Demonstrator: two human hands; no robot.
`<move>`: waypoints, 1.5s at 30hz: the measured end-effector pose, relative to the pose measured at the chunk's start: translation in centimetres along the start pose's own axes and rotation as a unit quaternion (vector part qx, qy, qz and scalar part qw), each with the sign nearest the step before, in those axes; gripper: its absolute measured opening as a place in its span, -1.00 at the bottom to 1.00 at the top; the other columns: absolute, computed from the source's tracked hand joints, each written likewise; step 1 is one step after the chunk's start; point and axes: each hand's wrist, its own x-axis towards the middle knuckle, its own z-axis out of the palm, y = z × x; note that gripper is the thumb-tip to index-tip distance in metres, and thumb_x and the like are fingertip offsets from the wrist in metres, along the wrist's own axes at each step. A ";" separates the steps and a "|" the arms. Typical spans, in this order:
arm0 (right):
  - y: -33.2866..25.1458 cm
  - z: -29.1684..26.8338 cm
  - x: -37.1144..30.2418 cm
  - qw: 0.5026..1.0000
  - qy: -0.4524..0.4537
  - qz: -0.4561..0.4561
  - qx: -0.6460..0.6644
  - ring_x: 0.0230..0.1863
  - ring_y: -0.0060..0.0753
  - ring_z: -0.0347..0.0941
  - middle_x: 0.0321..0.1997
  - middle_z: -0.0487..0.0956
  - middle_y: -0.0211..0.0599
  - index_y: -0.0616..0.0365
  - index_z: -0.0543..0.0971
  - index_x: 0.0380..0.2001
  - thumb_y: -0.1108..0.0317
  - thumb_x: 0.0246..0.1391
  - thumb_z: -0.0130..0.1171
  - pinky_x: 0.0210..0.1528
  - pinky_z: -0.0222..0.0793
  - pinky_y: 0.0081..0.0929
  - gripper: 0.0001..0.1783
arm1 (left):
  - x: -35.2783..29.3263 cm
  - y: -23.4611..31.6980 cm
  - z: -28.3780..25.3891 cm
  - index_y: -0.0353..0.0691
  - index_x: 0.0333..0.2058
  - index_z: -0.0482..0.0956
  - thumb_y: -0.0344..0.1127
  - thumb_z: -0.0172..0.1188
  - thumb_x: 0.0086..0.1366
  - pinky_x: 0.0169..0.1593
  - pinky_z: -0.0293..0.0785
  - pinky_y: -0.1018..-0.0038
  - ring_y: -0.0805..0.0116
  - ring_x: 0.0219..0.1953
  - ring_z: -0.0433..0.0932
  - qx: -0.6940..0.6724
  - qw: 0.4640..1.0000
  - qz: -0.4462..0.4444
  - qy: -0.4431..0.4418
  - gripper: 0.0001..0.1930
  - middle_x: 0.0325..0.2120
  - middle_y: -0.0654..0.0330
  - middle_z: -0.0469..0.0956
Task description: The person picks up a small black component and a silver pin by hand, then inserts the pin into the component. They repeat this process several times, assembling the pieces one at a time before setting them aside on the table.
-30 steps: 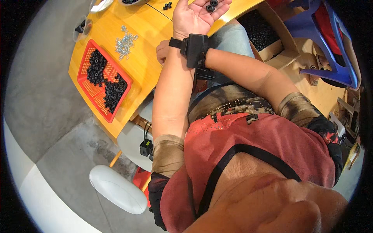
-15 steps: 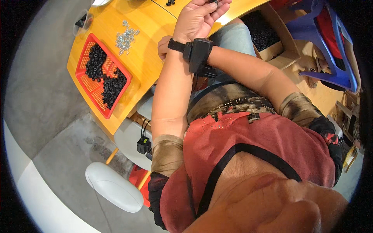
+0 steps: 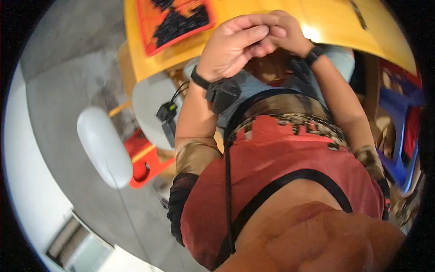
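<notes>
Red plastic basket (image 3: 179, 40), taken as reference, sits on the yellow table (image 3: 371, 41) near its edge. Loose small black parts (image 3: 181, 25) lie inside it, in dark clusters over the mesh floor. Left hand (image 3: 231, 49) is just right of the basket, fingers bent, thumb laid toward the fingertips. Right hand (image 3: 292, 36), farther right of the basket, meets the left, digits curled inward. Both grips are narrow; whether either encloses a part cannot be told, the fingers covering the gap and the view being blurred. Left wrist carries a black strapped device (image 3: 222, 95), below and right of the basket. Grey rounded cushion (image 3: 105, 147) stands below and left of the basket, well apart.
</notes>
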 end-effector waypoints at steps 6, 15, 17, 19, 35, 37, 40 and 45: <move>0.0 -0.5 -0.1 0.998 -0.050 0.022 0.007 -0.14 -0.18 0.56 -0.24 0.60 -0.23 0.23 0.57 -0.33 0.47 0.10 0.29 -0.03 0.47 -0.40 -0.90 | -11.9 3.0 -10.5 -0.33 0.13 0.51 -0.47 0.11 0.48 -0.37 0.39 0.70 0.61 -0.42 0.37 0.041 0.927 0.175 0.328 -0.71 0.02 -0.05 0.61; 0.1 -0.8 -0.5 0.997 -0.053 0.056 -0.024 -0.15 -0.16 0.57 -0.29 0.61 -0.24 0.20 0.59 -0.35 0.41 0.06 0.29 -0.03 0.49 -0.35 -0.88 | -12.0 4.5 -25.5 -0.42 0.02 0.51 -0.48 0.28 0.35 -0.34 0.50 0.63 0.51 -0.45 0.52 0.273 0.737 0.212 0.581 -0.70 -0.30 0.11 0.68; 0.6 -1.5 -1.1 0.995 -0.063 0.077 -0.024 -0.15 -0.17 0.57 -0.28 0.61 -0.24 0.20 0.59 -0.35 0.42 0.06 0.29 -0.03 0.49 -0.36 -0.88 | -10.4 4.4 -27.0 -0.46 0.07 0.48 -0.51 0.22 0.37 -0.16 0.60 0.52 0.33 -0.23 0.63 0.371 0.712 0.210 0.558 -0.68 -0.22 0.03 0.65; 0.3 -1.4 -0.2 0.995 -0.069 0.076 -0.003 -0.15 -0.17 0.57 -0.27 0.61 -0.24 0.20 0.59 -0.34 0.42 0.06 0.29 -0.04 0.49 -0.37 -0.88 | -12.3 5.5 -34.5 -0.41 0.01 0.57 -0.46 0.27 0.35 -0.17 0.58 0.53 0.40 -0.25 0.64 0.431 0.691 0.209 0.542 -0.72 -0.21 0.07 0.69; -0.1 -1.9 -0.5 0.996 -0.059 0.061 -0.035 -0.20 -0.24 0.59 -0.25 0.62 -0.29 0.20 0.59 -0.32 0.43 0.08 0.30 -0.12 0.51 -0.42 -0.88 | -14.3 4.4 -37.4 -0.32 -0.09 0.68 -0.19 0.25 0.45 -0.24 0.52 0.61 0.52 -0.33 0.60 0.065 0.929 0.124 0.342 -0.72 -0.33 0.25 0.67; -0.3 -2.2 0.8 0.998 -0.056 0.021 0.002 -0.20 -0.23 0.59 -0.25 0.62 -0.29 0.20 0.59 -0.32 0.42 0.08 0.30 -0.12 0.52 -0.42 -0.88 | -19.3 6.1 -40.4 -0.31 -0.08 0.69 -0.32 0.32 0.39 -0.26 0.51 0.64 0.55 -0.34 0.60 0.030 0.866 0.241 0.438 -0.78 -0.32 0.26 0.67; 1.3 -3.8 -2.0 0.995 -0.056 0.077 -0.017 -0.19 -0.19 0.59 -0.25 0.62 -0.27 0.20 0.59 -0.32 0.41 0.07 0.31 -0.10 0.51 -0.41 -0.87 | -16.6 4.1 -37.5 -0.46 0.23 0.41 -0.53 0.10 0.40 -0.01 0.58 0.40 0.13 0.12 0.54 -0.347 0.935 0.050 0.052 -0.57 0.14 -0.10 0.51; 0.6 -3.9 -1.6 0.995 -0.043 0.054 -0.065 -0.17 -0.16 0.59 -0.24 0.62 -0.26 0.19 0.59 -0.32 0.41 0.07 0.32 -0.07 0.51 -0.38 -0.87 | -14.7 2.8 -21.3 -0.55 0.18 0.33 -0.66 -0.09 0.47 0.37 0.48 0.20 -0.05 0.19 0.48 -0.095 0.829 0.309 0.457 -0.66 0.09 -0.29 0.44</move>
